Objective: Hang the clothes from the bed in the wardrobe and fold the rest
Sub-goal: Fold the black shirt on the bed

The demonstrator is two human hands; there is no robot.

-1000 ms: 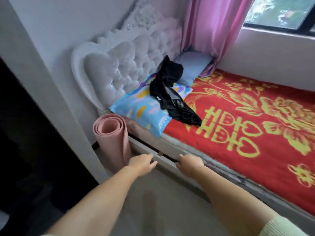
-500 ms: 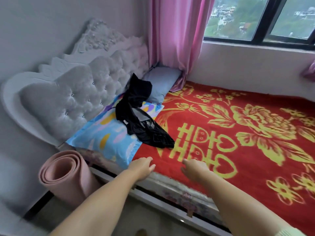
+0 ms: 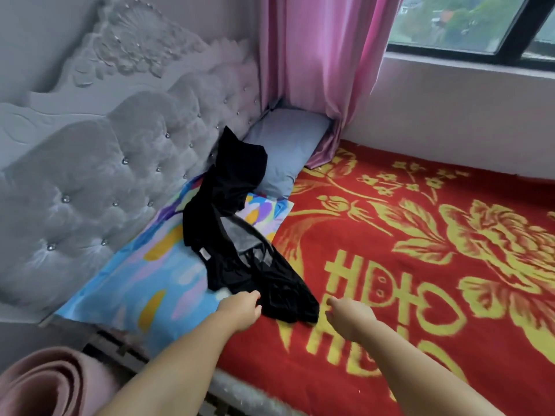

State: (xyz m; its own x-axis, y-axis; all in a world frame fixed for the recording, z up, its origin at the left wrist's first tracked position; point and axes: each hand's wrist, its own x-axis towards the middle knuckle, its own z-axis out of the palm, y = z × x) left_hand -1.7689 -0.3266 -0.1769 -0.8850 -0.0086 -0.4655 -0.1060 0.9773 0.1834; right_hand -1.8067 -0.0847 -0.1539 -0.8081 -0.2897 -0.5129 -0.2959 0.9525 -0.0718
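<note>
A crumpled black garment with sheer panels lies across a colourful blue pillow and onto the red and gold bed cover. My left hand reaches the garment's near edge, fingertips touching the black cloth; whether it grips is hidden. My right hand hovers over the red cover just right of the garment's lower corner, fingers loosely bent and holding nothing.
A grey tufted headboard runs along the left. A plain blue-grey pillow lies in the far corner under a pink curtain. A rolled pink mat stands by the bed's near left corner. A window is at top right.
I have come closer to the bed. Both hands moved forward from the bed's edge to the black garment, the left one now touching it.
</note>
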